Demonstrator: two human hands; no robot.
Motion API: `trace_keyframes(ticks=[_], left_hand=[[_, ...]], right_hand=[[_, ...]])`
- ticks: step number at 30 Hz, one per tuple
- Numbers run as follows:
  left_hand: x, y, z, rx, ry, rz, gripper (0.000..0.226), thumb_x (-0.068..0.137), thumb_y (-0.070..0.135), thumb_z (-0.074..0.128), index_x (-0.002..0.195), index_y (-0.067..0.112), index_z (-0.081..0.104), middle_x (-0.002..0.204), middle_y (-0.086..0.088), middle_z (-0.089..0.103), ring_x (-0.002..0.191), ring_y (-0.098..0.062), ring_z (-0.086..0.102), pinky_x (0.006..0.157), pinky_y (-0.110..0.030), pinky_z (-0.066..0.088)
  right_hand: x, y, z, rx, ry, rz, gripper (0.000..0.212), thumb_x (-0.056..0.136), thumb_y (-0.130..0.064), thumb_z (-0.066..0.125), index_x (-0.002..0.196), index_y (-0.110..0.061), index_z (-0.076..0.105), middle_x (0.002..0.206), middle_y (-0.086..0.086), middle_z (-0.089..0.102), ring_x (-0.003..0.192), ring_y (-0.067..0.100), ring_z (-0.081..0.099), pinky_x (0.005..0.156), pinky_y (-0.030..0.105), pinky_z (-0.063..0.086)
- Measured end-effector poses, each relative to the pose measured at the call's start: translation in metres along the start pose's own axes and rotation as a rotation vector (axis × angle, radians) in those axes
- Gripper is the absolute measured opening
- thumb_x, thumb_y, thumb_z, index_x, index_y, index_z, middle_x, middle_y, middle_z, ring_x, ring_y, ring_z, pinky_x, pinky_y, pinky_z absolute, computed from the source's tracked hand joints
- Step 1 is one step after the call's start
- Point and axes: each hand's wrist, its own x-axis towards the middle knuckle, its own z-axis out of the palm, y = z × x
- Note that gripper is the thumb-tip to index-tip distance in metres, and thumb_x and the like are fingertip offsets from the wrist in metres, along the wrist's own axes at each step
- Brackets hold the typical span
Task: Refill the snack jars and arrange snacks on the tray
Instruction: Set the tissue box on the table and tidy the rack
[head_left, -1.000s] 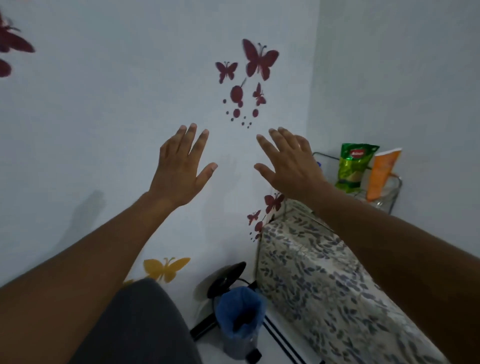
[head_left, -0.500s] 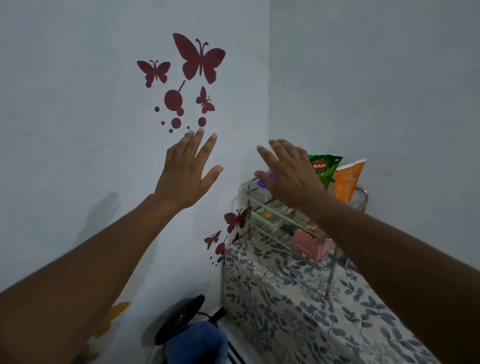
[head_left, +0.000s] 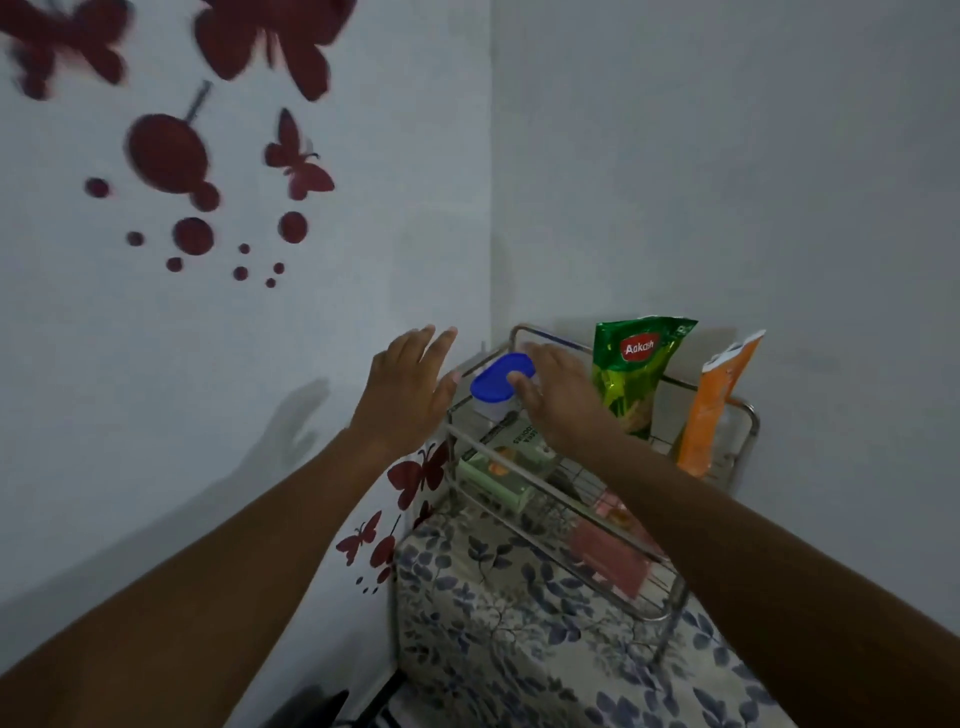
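Both our hands have reached the rack | right hand (head_left: 558, 400), fingers straight, touches blue-lidded jar (head_left: 500, 384); left hand (head_left: 408, 387) open, empty beside it | fetching jar; next: grip, lift.

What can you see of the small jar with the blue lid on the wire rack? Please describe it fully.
The jar is small, with a clear, plastic-looking body and a rounded blue lid that is closed on it. It stands upright at the back left corner of the wire rack, near the corner of the walls. The right hand reaches over it, thumb on the lid's right edge. The left hand is open beside it, apart. Its contents cannot be made out.
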Motion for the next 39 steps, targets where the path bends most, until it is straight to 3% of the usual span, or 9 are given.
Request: trace_keyframes(ticks=[5, 10, 14, 20, 25, 39], left_hand=[[0.042, -0.013, 0.075, -0.053, -0.079, 0.016, 0.050, 0.106, 0.029, 0.047, 0.152, 0.011, 0.044, 0.151, -0.019, 0.048, 0.139, -0.037, 0.044, 0.108, -0.053, 0.040], [0.081, -0.023, 0.130, -0.074, -0.232, -0.033, 0.049, 0.108, 0.029, 0.046, 0.154, 0.015, 0.043, 0.153, -0.012, 0.048, 0.137, -0.033, 0.044, 0.110, -0.044, 0.036], [0.110, -0.030, 0.167, -0.121, -0.410, -0.052, 0.049, 0.109, 0.026, 0.045, 0.156, 0.016, 0.041, 0.156, -0.011, 0.046, 0.139, -0.033, 0.043, 0.114, -0.042, 0.036], [0.126, -0.050, 0.203, -0.046, -0.573, 0.013, 0.043, 0.100, 0.007, 0.047, 0.141, 0.011, 0.058, 0.140, -0.010, 0.059, 0.125, -0.027, 0.053, 0.105, -0.040, 0.043], [0.132, -0.069, 0.219, -0.007, -0.665, 0.089, 0.050, 0.102, 0.013, 0.047, 0.152, 0.012, 0.046, 0.150, -0.009, 0.050, 0.137, -0.026, 0.043, 0.115, -0.036, 0.035], [0.143, -0.093, 0.236, 0.041, -0.601, 0.167, 0.048, 0.099, 0.022, 0.050, 0.147, 0.015, 0.050, 0.147, -0.004, 0.052, 0.131, -0.023, 0.044, 0.107, -0.035, 0.039]], right_hand=[[0.041, 0.044, 0.052, 0.033, -0.109, 0.065, 0.057, 0.107, -0.041, 0.040, 0.156, -0.011, 0.033, 0.157, 0.014, 0.039, 0.144, 0.029, 0.035, 0.116, 0.043, 0.032], [0.078, 0.089, 0.098, -0.022, -0.210, 0.021, 0.050, 0.106, -0.026, 0.046, 0.153, -0.010, 0.041, 0.156, 0.010, 0.042, 0.142, 0.027, 0.039, 0.114, 0.040, 0.035], [0.101, 0.113, 0.141, 0.042, -0.221, 0.095, 0.053, 0.105, -0.027, 0.048, 0.155, -0.016, 0.038, 0.156, 0.008, 0.043, 0.142, 0.026, 0.040, 0.113, 0.038, 0.036], [0.136, 0.126, 0.184, -0.061, -0.302, 0.074, 0.061, 0.103, -0.025, 0.049, 0.159, -0.015, 0.027, 0.165, 0.012, 0.026, 0.147, 0.031, 0.032, 0.117, 0.045, 0.035], [0.151, 0.130, 0.202, -0.121, -0.403, 0.121, 0.064, 0.102, -0.024, 0.052, 0.159, -0.015, 0.025, 0.168, 0.009, 0.015, 0.149, 0.032, 0.025, 0.115, 0.048, 0.038], [0.172, 0.121, 0.219, -0.168, -0.352, 0.190, 0.063, 0.101, -0.029, 0.055, 0.157, -0.015, 0.030, 0.167, 0.010, 0.021, 0.148, 0.032, 0.028, 0.114, 0.047, 0.039]])
